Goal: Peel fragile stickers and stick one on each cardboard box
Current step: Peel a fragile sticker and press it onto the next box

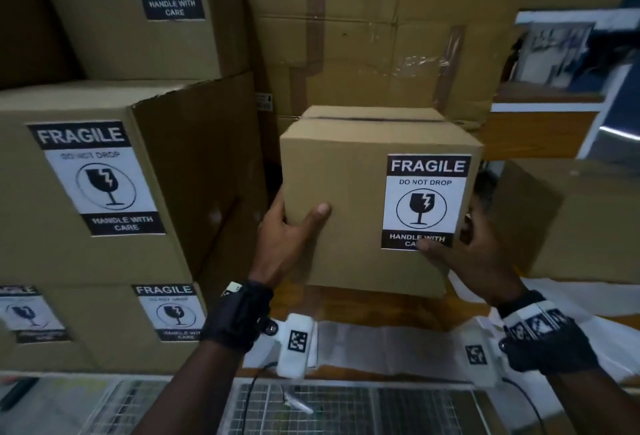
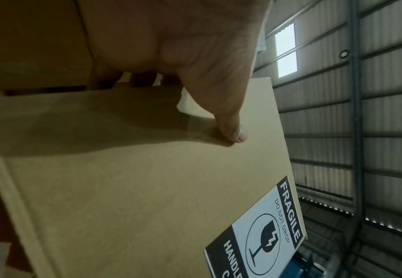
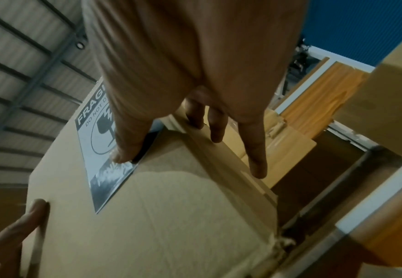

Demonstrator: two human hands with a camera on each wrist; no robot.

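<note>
Box with fragile sticker

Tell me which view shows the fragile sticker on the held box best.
Head view: the fragile sticker faces the camera, nearly whole, only the right hand's thumb covering its bottom text. The left wrist view cuts its lower end off; the right wrist view hides much behind the thumb.

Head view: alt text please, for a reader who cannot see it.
Two hands hold a cardboard box bearing a FRAGILE sticker: left hand grips its left edge, right hand its right, thumb on the sticker. Stickered boxes are stacked at left.
</note>
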